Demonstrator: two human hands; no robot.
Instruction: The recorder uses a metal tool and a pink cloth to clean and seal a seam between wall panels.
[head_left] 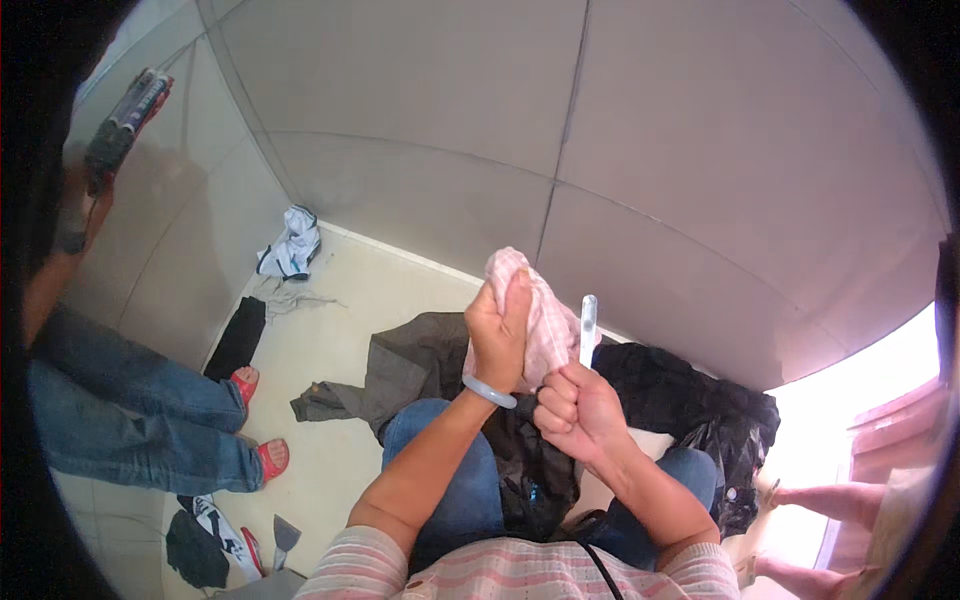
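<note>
My left hand, with a pale bangle at its wrist, is closed on a pink checked cloth, which bunches up above the fist and hangs toward the right. Close beside it, my right fist grips a pale, flat, narrow tool with a rounded end that stands upright from it. The rest of that tool is hidden in the hand. The cloth's lower edge meets the right fist; whether the fingers also pinch it, I cannot tell. Beneath both hands, dark grey clothing spreads over the floor and my lap.
Black clothing lies at my right. A white-and-black cloth sits in the far-left corner. A scraper is at lower left. At left stands a person in jeans holding a device; another person's legs show at right. Grey walls enclose the space.
</note>
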